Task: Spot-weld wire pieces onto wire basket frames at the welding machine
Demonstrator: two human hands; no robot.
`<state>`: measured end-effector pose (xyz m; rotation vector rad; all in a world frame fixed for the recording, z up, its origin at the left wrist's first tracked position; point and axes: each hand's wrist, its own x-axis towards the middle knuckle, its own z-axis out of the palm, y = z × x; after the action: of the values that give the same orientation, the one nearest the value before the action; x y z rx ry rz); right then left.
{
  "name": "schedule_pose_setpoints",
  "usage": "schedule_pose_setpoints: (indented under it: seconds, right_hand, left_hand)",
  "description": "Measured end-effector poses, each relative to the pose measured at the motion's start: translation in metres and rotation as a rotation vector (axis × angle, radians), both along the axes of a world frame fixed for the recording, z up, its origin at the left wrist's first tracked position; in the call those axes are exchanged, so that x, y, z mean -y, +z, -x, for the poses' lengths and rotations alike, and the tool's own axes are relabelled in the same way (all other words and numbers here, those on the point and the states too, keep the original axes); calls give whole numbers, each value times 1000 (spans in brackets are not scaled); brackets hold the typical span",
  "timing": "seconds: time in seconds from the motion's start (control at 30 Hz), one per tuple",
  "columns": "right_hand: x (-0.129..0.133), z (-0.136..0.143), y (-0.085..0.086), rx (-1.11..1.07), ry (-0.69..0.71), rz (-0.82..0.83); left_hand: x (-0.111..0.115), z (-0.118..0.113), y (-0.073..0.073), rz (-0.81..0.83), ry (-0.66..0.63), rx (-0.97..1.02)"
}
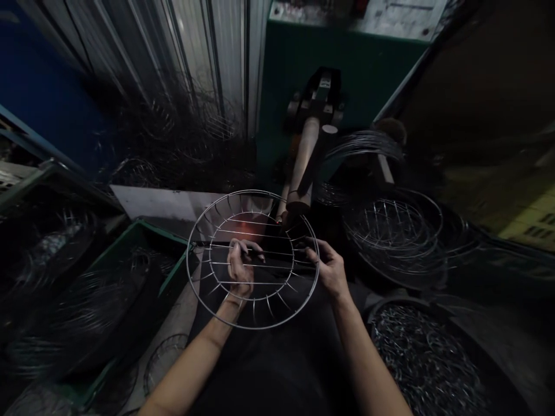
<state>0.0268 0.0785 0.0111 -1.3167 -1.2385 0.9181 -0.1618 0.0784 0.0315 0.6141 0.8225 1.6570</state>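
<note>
A round wire basket with two rings, parallel cross bars and short curved side wires is held in front of me, under the tip of a welding machine arm. My left hand is beneath the cross bars, its fingers curled and closed around a bar near the middle. At the right side of the outer ring, my right hand has its fingers closed on the rim. A small red glow shows by the machine's tip, near the far side of the inner ring.
A green crate of wire pieces stands at left. On the right are stacked wire rings and grids and a tub of small metal pieces. The green machine body rises ahead, beside a pale board.
</note>
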Motion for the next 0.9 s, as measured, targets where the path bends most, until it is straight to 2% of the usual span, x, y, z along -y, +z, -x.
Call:
schedule_pose_setpoints:
  seconds: [0.13,0.23,0.37,0.5,0.67,0.77,0.9]
  right_hand:
    - [-13,3,2,-8,-28,-51]
    - [-34,5,-1,-16,-66,-51]
    - [-53,8,2,-26,-38,-50]
    - [-59,10,7,-24,-12,-66]
    - [-60,12,2,-32,-8,-46]
    - [-55,15,3,-49,-21,-17]
    - [-40,15,11,-68,4,-18]
  left_hand:
    - [0,-5,4,-37,64,-16]
    - [-9,-6,-1,-63,74,-24]
    - [-20,-5,-6,-69,100,-21]
    - [-24,-7,-10,-79,123,-10]
    - [-23,-4,-27,-78,98,6]
    - [-20,10,-32,-118,22,-9]
    - [-19,38,-15,-116,-217,-76]
